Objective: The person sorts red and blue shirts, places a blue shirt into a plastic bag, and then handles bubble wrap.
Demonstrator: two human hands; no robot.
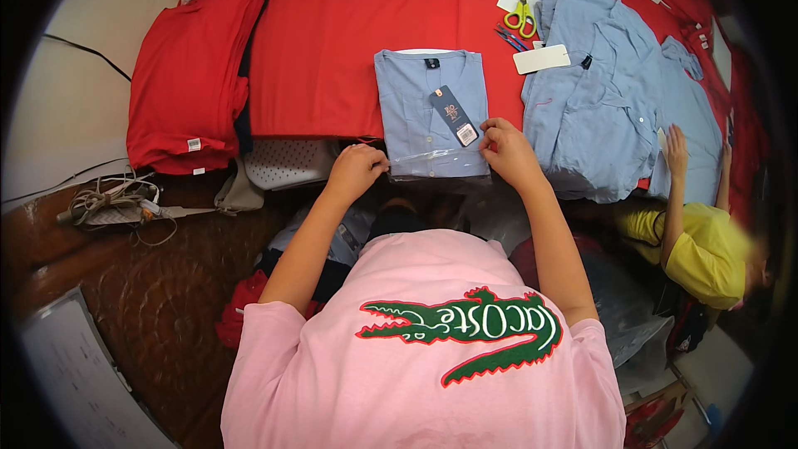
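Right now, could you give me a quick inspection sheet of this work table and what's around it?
Surface: red-covered table.
Job's things: folded light-blue shirt in a clear plastic bag, dark hang tag on top.
Clutter: stack of red shirts, pile of blue shirts, yellow-handled scissors, white tag.
Hands: left hand and right hand grip the bag's near edge.
Cables: black cable; tangled cord.
Surroundings: second person in yellow, hand on the blue pile.
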